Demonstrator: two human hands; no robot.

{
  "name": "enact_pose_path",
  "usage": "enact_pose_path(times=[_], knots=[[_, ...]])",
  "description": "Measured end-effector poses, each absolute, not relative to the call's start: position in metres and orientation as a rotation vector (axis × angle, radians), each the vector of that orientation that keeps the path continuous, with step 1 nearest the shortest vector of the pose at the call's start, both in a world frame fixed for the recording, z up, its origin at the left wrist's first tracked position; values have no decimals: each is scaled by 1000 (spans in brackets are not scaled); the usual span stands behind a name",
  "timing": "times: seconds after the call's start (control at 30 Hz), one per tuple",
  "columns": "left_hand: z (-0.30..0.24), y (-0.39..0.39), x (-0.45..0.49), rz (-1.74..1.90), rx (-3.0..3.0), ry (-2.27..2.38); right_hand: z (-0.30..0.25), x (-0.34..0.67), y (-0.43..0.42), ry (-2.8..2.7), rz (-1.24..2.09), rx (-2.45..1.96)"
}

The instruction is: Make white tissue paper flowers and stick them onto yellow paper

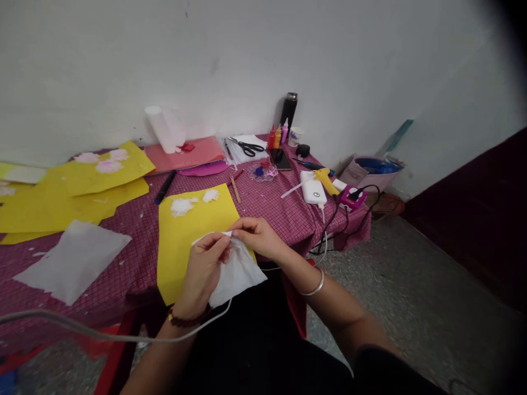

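A white tissue (239,274) hangs from the fingers of both my hands, over the near edge of the table. My left hand (206,269) pinches its upper edge between thumb and fingers. Right beside it, my right hand (257,236) is closed on the same edge, thumb and fingertips together. Beneath my hands lies a yellow sheet (177,258) with two fluffy white tufts (181,206) near its far edge. Another white tissue (78,258) lies flat on the table to the left.
More yellow sheets (57,192) overlap at the left, beside a black marker (165,187). Scissors (249,147), paint bottles (278,136), a phone (280,159) and a black flask (289,109) stand or lie toward the wall. A yellow glue gun (326,181), white power bank (312,188) and cables are at the right.
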State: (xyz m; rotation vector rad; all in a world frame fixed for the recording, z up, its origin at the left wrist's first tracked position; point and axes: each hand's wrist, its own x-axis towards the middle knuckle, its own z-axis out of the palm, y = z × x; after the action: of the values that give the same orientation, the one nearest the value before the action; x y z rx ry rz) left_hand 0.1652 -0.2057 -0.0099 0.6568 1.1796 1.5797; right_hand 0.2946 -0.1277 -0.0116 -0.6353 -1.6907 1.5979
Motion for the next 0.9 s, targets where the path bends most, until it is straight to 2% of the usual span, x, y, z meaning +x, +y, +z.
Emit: enact_pose_path(times=[0.27, 0.6, 0.77, 0.9], knots=[[-13, -202, 164, 1703, 829, 1254, -9, 291, -133, -1726, 1573, -661], [-23, -203, 157, 1604, 1071, 1453, -9, 293, -128, -1724, 1616, -671], [-19, -204, 159, 1597, 1168, 1588, -10, 294, -130, -1836, 1361, -702], [-16, -204, 161, 1592, 1033, 1481, -10, 292, -133, -1915, 1043, -711]])
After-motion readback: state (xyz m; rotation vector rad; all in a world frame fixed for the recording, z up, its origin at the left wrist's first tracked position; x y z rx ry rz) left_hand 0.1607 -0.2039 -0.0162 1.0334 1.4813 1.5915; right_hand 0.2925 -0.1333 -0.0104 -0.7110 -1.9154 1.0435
